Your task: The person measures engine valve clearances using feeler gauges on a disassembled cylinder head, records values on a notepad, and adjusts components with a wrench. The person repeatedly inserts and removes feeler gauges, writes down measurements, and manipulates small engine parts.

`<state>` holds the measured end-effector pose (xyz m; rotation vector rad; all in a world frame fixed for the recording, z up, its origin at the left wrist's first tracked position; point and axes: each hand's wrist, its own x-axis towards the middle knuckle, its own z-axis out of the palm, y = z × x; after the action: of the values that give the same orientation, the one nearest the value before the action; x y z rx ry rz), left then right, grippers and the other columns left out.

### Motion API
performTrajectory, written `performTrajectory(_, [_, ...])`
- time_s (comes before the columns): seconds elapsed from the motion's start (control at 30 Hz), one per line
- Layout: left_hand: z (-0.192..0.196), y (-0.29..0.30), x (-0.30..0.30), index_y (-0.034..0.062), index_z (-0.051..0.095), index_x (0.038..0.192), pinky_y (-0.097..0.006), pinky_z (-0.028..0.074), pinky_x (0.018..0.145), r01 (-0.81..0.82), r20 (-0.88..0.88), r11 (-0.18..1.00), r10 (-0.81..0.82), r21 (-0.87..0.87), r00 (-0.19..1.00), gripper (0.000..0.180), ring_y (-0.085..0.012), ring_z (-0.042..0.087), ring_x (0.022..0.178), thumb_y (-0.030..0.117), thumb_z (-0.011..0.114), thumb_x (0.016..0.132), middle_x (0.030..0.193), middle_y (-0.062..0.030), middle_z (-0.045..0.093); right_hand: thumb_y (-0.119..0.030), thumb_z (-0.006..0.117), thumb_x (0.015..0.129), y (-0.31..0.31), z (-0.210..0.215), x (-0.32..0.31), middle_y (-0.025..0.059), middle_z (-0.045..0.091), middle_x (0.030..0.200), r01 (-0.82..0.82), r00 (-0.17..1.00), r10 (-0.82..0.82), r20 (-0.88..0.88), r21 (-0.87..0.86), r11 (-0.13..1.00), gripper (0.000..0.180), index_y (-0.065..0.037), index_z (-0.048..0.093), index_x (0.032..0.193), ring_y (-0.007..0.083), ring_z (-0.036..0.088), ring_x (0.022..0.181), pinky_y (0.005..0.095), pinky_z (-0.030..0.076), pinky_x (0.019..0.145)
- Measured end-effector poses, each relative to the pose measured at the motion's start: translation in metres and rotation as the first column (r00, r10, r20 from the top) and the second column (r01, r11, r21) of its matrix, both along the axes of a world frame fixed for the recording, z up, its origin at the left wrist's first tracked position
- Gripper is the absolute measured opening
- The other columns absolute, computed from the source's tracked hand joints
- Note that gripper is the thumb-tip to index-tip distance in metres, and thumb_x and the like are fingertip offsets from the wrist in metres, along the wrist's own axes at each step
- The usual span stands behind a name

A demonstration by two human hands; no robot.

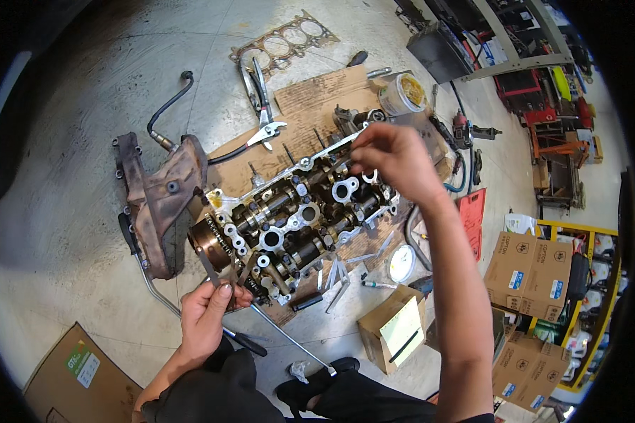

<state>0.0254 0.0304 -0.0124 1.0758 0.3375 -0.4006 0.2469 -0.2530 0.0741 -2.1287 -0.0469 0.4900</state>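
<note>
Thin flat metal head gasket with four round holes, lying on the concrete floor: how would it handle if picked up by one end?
The thin flat metal head gasket probably sags and flexes: it is sheet-thin, mostly holes. Likely light for its span. It lies flush on the concrete floor, so getting a finger under an edge may be fiddly; narrow webs between bores could kink.

Part of cylinder head (pixel 296 218) behind right hand (pixel 395 158).

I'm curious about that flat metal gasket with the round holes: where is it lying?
In the head view, the gasket lies on the concrete floor at top centre, beyond the cardboard sheet and pliers.
</note>
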Motion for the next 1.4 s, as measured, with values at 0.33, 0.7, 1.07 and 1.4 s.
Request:
performTrajectory(0.33, [0.012,0.005,0.009,-0.0006,0.058,0.092,-0.031,0.049,0.075,-0.049,0.110,0.998,0.054,-0.047,0.992,0.030,-0.0178,0.062,0.081,0.027,0.051,0.102,0.089,-0.0125,0.066,0.003,0.062,0.084,0.043,0.028,-0.091,0.0102,0.068,0.080,0.276,0.931,-0.172,-0.322,0.312,0.909,0.026,0.006,0.055,0.109,0.0163,0.069,0.069,0.0257,0.055,0.062])
performTrajectory(0.7, [0.023,0.002,0.013,-0.0061,0.062,0.104,-0.031,0.049,0.090,0.024,0.087,0.988,-0.011,-0.153,0.996,0.030,-0.0192,0.065,0.098,0.020,0.047,0.104,0.102,-0.0149,0.069,0.009,0.063,0.084,0.100,-0.002,-0.125,0.0043,0.065,0.078,0.041,0.929,0.073,-0.362,0.298,0.954,0.030,0.001,0.055,0.112,0.0088,0.063,0.072,0.0223,0.050,0.065])
performTrajectory(1.07, [0.026,0.003,0.015,-0.0064,0.062,0.105,-0.028,0.052,0.082,0.034,0.122,0.996,-0.043,0.078,0.992,0.030,-0.0142,0.065,0.090,0.020,0.049,0.103,0.098,-0.0116,0.070,-0.005,0.062,0.091,0.110,-0.027,-0.149,0.0042,0.066,0.091,0.291,0.938,-0.180,-0.297,0.386,0.876,0.020,0.003,0.062,0.109,0.0074,0.060,0.083,0.0231,0.049,0.073])
performTrajectory(1.4, [0.012,0.007,0.010,-0.0027,0.058,0.096,-0.035,0.051,0.087,-0.233,0.191,0.969,0.215,0.081,0.958,0.025,-0.0230,0.064,0.095,0.020,0.049,0.103,0.095,-0.0130,0.066,-0.021,0.070,0.089,0.080,-0.019,-0.213,0.0118,0.063,0.076,0.016,0.999,-0.006,0.050,-0.214,0.977,0.026,0.001,0.062,0.099,0.0196,0.062,0.070,0.0328,0.050,0.063])
